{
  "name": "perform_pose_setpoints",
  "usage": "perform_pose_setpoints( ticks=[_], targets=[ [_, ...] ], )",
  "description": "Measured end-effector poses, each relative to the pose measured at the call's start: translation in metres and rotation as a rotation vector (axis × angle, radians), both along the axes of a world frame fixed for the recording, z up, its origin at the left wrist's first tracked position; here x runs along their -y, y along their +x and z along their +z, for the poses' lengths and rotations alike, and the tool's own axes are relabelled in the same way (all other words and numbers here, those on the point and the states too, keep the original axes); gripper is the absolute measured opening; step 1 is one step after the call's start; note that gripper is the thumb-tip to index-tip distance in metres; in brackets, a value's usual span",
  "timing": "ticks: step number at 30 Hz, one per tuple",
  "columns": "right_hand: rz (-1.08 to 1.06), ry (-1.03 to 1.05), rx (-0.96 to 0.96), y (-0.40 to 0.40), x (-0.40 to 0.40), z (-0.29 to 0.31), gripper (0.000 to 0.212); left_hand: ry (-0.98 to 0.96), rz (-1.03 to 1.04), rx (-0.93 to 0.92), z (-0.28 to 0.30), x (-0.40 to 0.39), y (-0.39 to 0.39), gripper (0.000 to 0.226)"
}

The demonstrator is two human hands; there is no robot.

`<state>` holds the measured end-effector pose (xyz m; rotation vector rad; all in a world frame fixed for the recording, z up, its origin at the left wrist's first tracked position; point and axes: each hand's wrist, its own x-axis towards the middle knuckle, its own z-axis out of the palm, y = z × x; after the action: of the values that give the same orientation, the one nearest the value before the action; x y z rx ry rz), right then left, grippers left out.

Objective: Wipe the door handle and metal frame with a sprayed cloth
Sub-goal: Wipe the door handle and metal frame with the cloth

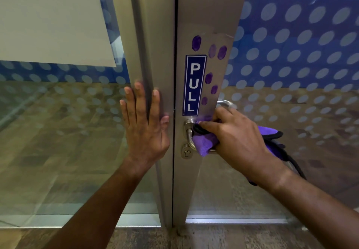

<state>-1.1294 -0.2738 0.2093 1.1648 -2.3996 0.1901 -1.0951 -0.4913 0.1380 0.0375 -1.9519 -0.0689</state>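
The right hand [236, 137] grips a purple cloth [206, 143] bunched around the door handle [189, 132] beneath its fingers, likely to rub the metal all round. The left hand [144, 124] lies flat, fingers spread, against the metal frame [165, 54], apparently bracing the door.

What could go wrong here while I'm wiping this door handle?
The cloth is bunched at the door handle, so the purple marks higher on the metal frame might get missed. Its loose end hangs behind your right hand and might snag. Your left hand, flat on the neighbouring frame, may leave smudges.
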Motion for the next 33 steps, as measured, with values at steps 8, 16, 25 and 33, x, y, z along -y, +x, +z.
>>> perform_pose_setpoints(
  ticks=[8, 16, 25, 33],
  targets=[
    [0.003, -0.148, 0.077, 0.009, -0.009, 0.004, 0.062, 0.005, 0.001, 0.053, 0.005, 0.001, 0.009, 0.076],
    [0.053, -0.599, -0.065, 0.012, -0.033, 0.037, 0.052, -0.008, -0.006, 0.025, 0.031, 0.006, 0.005, 0.07],
    [0.115, -0.791, -0.408, -0.006, -0.003, 0.078, 0.038, -0.092, 0.004, -0.008, 0.049, 0.012, -0.001, 0.07],
    [0.154, -0.702, -0.457, -0.016, 0.03, 0.071, 0.031, -0.116, 0.056, -0.055, 0.045, 0.011, -0.007, 0.067]
  ],
)
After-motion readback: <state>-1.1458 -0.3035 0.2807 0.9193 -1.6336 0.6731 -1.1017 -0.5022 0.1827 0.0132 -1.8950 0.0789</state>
